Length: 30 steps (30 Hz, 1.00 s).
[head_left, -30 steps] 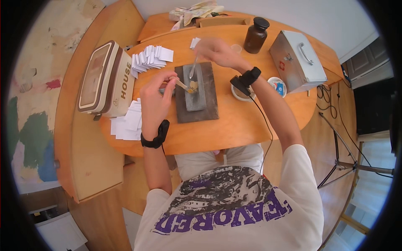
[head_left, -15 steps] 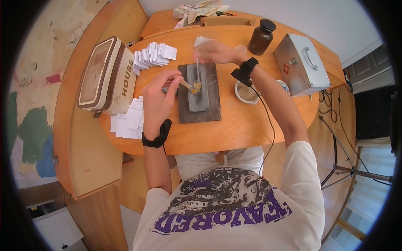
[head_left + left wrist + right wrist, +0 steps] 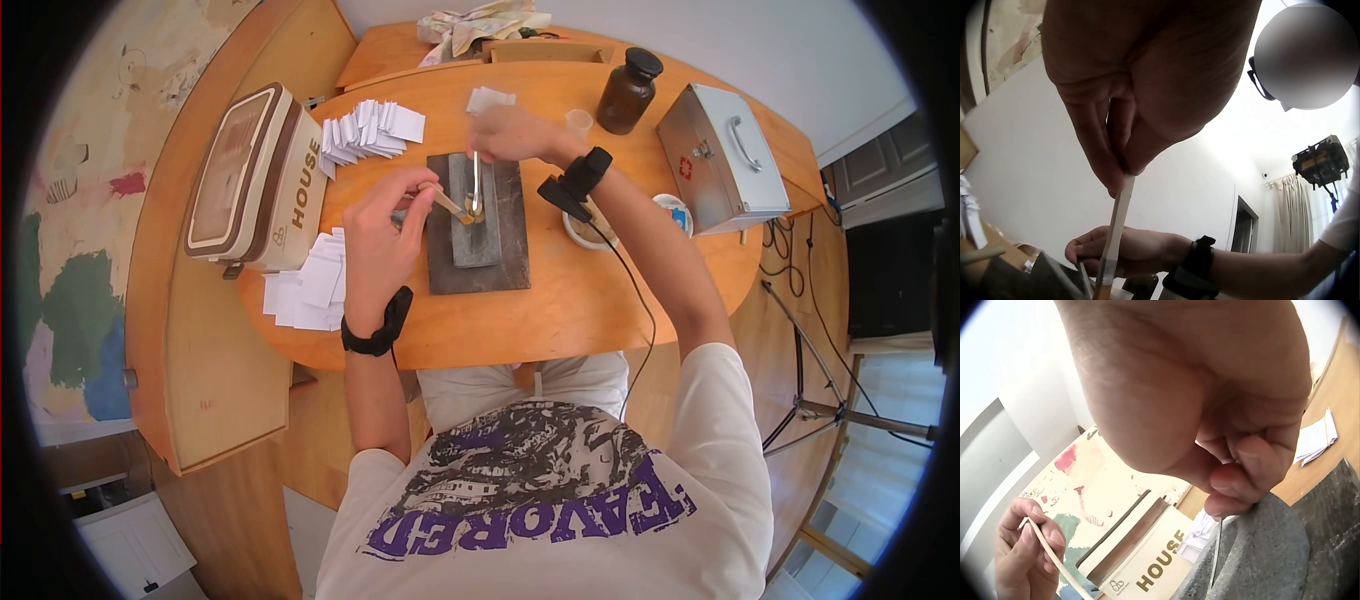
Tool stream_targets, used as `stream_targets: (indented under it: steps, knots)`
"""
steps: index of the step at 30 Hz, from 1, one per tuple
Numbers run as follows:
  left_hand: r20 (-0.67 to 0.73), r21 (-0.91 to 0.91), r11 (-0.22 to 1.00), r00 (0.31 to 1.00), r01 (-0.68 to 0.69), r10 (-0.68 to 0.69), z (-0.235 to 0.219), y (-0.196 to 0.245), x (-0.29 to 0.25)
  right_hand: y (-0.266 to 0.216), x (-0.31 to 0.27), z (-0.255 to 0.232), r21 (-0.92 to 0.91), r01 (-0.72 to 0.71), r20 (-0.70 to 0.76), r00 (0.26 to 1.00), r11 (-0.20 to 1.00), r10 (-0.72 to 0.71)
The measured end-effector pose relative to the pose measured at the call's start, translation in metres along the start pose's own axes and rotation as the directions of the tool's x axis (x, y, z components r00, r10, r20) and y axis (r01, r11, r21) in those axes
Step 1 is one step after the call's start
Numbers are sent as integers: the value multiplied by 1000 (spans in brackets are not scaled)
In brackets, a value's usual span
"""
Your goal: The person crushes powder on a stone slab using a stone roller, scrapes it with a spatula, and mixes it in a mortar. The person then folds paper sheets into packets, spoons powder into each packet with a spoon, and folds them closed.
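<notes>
My left hand [image 3: 385, 220] pinches the pale handle of a small brush [image 3: 1120, 215], its bristle end low over the grey stone trough [image 3: 476, 252]. From the far side, my right hand [image 3: 512, 135] holds a thin metal spoon [image 3: 476, 175] by its upper end, pointing down into the trough. The tips of both tools meet at a small yellowish heap [image 3: 475, 212] in the hollow. Under the trough lies a dark slab [image 3: 512, 270]. In the right wrist view the trough's rounded end [image 3: 1282, 534] shows just beneath my right fingertips.
White paper packets [image 3: 370, 132] stand left, with loose papers [image 3: 308, 288] nearer me. The cream HOUSE case [image 3: 290, 205] borders them. Rightward are a bowl [image 3: 582, 235], brown jar [image 3: 630, 92], small clear cup [image 3: 578, 122] and silver first-aid box [image 3: 715, 160]. A cable hangs off my right wrist.
The spoon has swung from slanted to nearly upright, and its tip has come down to the yellowish heap beside the brush. My left hand has barely moved.
</notes>
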<state>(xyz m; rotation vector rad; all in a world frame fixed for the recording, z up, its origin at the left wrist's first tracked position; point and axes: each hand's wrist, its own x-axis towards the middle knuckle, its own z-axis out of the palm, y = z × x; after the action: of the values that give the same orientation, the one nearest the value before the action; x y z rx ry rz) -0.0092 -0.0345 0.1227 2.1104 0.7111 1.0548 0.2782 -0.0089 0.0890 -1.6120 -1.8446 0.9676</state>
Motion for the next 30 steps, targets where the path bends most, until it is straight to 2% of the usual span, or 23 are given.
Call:
stream_targets:
  steps: [4,6,10,12,13,15,16,18,20,22,23,27,29,30]
  knots:
    - [-8,-6,1000,1000,-8,8,0,1,-2,8,0,-1,93,-83,5,997,992,83]
    - [-9,-9,1000,1000,-9,9,0,1,-2,12,-8,-7,226,-109,-14,993,968,115]
    - [-6,-11,1000,1000,2,-3,0,5,-3,7,-51,-27,176,-78,-78,993,981,93]
    - [-6,-17,1000,1000,9,-9,2,5,-3,14,-81,-34,251,-124,-300,933,960,198]
    - [-13,-23,1000,1000,0,0,3,4,-4,17,-95,-40,247,-130,-301,931,960,204]
    - [-17,-37,999,1000,-10,9,6,3,-3,21,-122,-53,109,-136,-348,922,985,167]
    - [-13,-45,999,1000,-7,7,7,3,-2,23,-134,-55,107,-143,-351,921,984,171]
    - [-9,-55,998,1000,-5,4,9,3,-2,23,-155,-54,-56,-141,-433,895,988,103]
    - [-2,-58,998,1000,-10,10,11,3,0,13,-169,-50,-112,-158,-426,900,981,96]
    - [2,-53,999,1000,-8,8,13,3,0,7,-176,-43,-363,62,-414,883,930,-220]
    - [4,-45,999,1000,-6,6,13,2,0,0,-179,-42,-370,25,-433,880,929,-196]
    - [23,-14,1000,1000,-19,19,11,3,0,-29,-177,-46,-369,60,-491,835,927,-250]
    - [4,-42,999,1000,-1,1,12,4,-1,-38,-165,-42,-175,71,-544,825,982,-156]
    - [6,-36,999,1000,-3,3,13,4,0,-38,-154,-38,-171,75,-546,823,982,-158]
